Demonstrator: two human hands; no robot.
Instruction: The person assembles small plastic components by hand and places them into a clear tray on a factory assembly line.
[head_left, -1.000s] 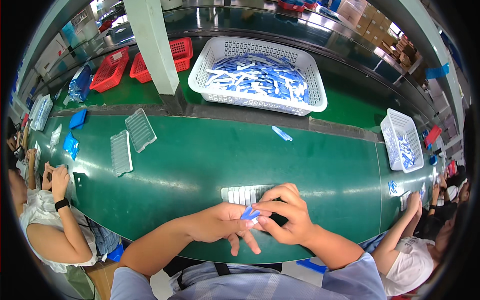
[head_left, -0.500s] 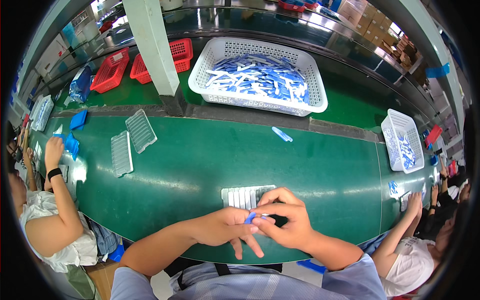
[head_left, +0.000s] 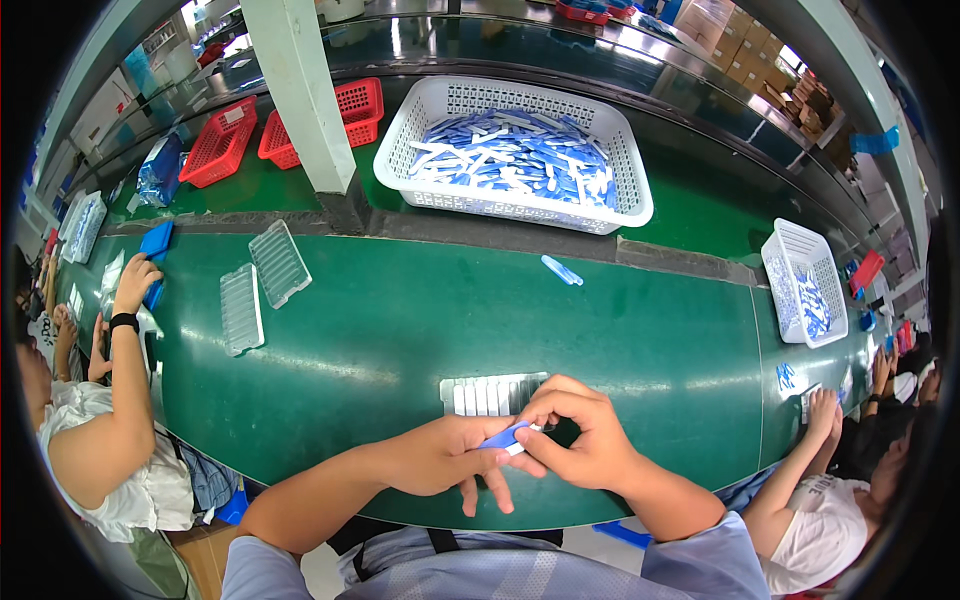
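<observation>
Close to the near edge of the green table, my left hand (head_left: 432, 457) pinches a slim blue-and-white plastic piece (head_left: 503, 437) between thumb and forefinger, its other fingers hanging loose. My right hand (head_left: 580, 438) grips the white end of the same piece with its fingertips. Which small parts lie under the fingertips is hidden. Just beyond my hands lies a clear ribbed plastic tray (head_left: 488, 394), partly covered by the right fingers.
A white basket (head_left: 520, 209) heaped with blue-and-white pieces stands beyond a dark ledge. A few loose pieces (head_left: 562, 270) lie before it. Clear trays (head_left: 241, 310) rest at left, and a smaller white basket (head_left: 790, 300) at right. A post (head_left: 300, 100) rises behind. Co-workers sit on both sides.
More of the blue-and-white piece now shows between my hands, lying slantwise. My right fingertips have shifted along it. The co-worker at left has reached farther out to a blue stack.
</observation>
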